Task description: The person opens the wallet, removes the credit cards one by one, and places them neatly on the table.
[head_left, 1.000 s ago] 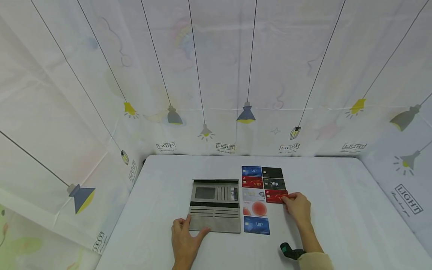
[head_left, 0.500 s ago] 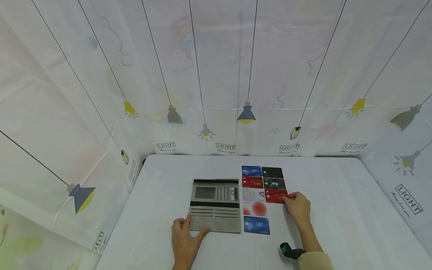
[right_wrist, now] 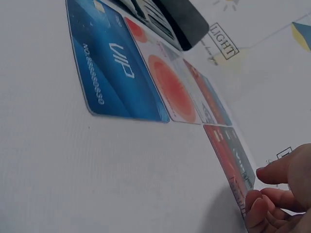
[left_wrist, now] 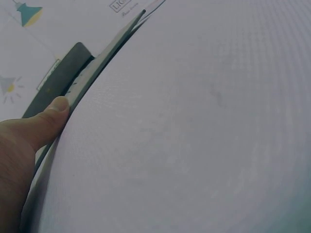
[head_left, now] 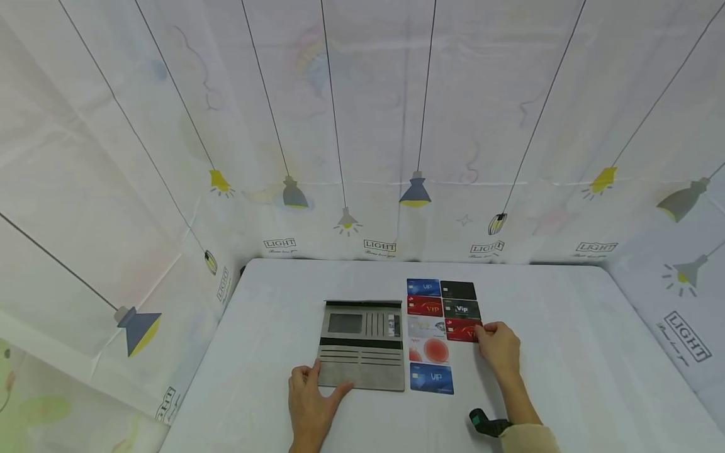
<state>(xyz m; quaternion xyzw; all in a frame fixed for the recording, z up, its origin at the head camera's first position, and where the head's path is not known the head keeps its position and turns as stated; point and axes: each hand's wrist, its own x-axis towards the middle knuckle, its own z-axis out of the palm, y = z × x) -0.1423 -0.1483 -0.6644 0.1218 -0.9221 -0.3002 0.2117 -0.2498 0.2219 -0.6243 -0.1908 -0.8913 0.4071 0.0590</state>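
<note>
Right hand [head_left: 500,347] was seen pinching the right edge of the red card [head_left: 463,329], which lay flat on the table [head_left: 566,327] at the near end of the right card column. Left hand [head_left: 310,402] was laid open, thumb pressed on the grey wallet [head_left: 362,345] near corner. Risk judged: card could slip from the thin-edge pinch, or neighbouring black card [head_left: 461,309] be nudged.
</note>
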